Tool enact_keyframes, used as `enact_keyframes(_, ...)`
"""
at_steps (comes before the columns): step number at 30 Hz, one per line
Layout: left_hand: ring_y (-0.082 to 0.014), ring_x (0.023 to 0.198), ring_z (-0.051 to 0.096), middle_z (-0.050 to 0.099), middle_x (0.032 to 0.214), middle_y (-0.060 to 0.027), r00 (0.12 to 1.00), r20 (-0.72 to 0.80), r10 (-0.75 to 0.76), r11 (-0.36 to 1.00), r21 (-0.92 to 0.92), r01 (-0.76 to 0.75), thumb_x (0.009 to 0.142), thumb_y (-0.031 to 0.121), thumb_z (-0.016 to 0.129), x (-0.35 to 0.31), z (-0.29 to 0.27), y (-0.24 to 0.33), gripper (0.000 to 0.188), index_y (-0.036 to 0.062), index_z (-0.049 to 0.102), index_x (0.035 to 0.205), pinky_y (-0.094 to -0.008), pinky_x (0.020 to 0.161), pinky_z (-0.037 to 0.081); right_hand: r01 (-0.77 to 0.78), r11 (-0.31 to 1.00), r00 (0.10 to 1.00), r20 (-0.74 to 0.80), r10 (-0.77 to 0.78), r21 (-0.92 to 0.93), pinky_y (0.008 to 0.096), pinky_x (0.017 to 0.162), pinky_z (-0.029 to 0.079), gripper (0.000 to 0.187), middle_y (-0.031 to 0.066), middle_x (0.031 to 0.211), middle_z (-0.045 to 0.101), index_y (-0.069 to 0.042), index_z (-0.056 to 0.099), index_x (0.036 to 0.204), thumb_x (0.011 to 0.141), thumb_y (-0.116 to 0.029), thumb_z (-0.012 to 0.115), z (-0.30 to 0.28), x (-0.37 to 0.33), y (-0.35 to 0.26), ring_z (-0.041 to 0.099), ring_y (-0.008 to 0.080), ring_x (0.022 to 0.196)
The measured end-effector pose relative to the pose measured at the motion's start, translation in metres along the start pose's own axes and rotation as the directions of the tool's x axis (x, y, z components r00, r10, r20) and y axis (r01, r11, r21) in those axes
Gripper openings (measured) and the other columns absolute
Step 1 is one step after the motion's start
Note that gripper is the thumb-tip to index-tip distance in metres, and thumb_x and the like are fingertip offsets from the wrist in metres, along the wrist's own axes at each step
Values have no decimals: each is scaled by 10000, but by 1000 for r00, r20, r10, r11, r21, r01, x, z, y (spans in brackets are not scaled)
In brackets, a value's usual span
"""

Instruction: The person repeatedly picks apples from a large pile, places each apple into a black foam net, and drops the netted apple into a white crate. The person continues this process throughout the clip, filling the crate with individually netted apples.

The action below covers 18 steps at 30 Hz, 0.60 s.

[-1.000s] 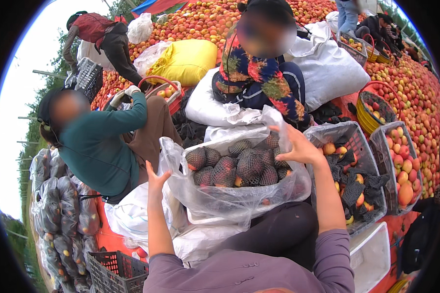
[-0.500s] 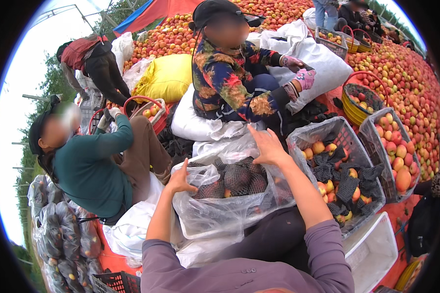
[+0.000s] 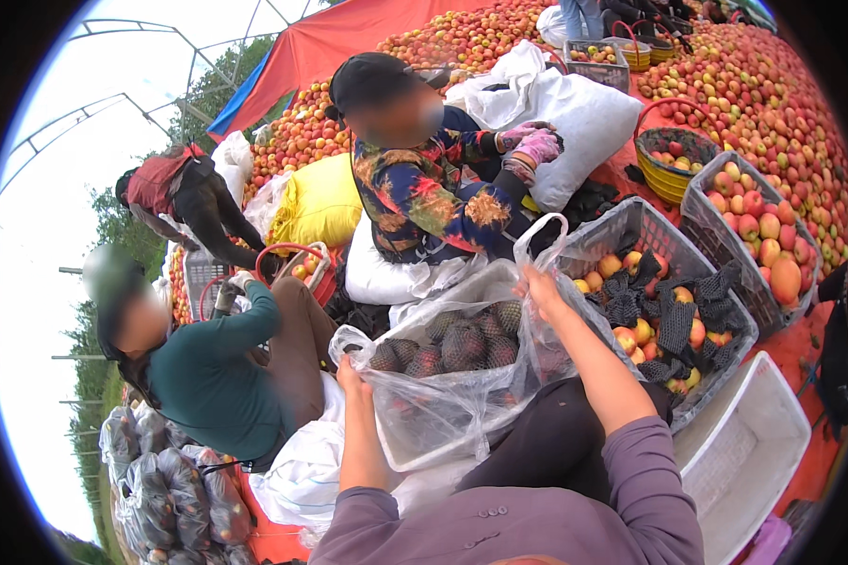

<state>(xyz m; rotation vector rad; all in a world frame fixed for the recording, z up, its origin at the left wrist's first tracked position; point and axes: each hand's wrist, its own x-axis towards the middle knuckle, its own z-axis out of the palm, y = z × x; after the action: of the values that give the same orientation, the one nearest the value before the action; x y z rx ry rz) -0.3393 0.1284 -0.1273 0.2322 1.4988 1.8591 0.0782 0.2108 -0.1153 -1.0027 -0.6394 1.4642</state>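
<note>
In front of me a clear plastic bag (image 3: 440,400) lines a pale rectangular crate (image 3: 407,460). Inside the bag lie several apples (image 3: 464,348) in dark mesh sleeves. My left hand (image 3: 350,377) is closed on a gathered loop of the bag at the crate's left side. At the right far corner my right hand (image 3: 540,290) grips the bag's other loop, which stands up above the fingers. Close by on the right, a grey crate (image 3: 631,222) holds bare apples (image 3: 643,331) and loose dark mesh sleeves (image 3: 676,325).
An empty white crate (image 3: 756,443) leans at my right. Beyond it stand a crate of apples (image 3: 758,226) and a yellow bucket (image 3: 664,179). One person (image 3: 207,353) sits left, another (image 3: 424,188) ahead. Filled bags (image 3: 174,499) are stacked lower left; an apple heap (image 3: 773,104) lies behind.
Both hands were spread over the bag and now grip its loops. The bag's edges are pulled up and outward at both sides. The view has shifted somewhat.
</note>
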Motion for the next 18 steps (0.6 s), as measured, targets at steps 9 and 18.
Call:
enact_keyframes(9, -266, 891, 641, 651, 984, -86, 934, 355, -50, 998, 54, 33, 912, 176, 451, -153, 50, 123, 258, 35, 577, 1087, -461, 785, 520, 193, 976, 976, 79, -201, 105, 271, 443, 348, 276, -39, 542, 369, -112, 443, 683, 916, -259, 425, 41, -85, -109, 337, 88, 439)
enact_keyframes(18, -175, 743, 632, 648, 873, -30, 903, 344, 258, 964, -160, -214, 903, 172, 524, -79, 17, 120, 130, 89, 588, 980, -293, 528, 484, 250, 966, 966, 52, -253, 58, 295, 575, 413, 227, -27, 625, 431, -101, 467, 749, 937, -224, 433, 59, -68, -103, 392, 80, 532)
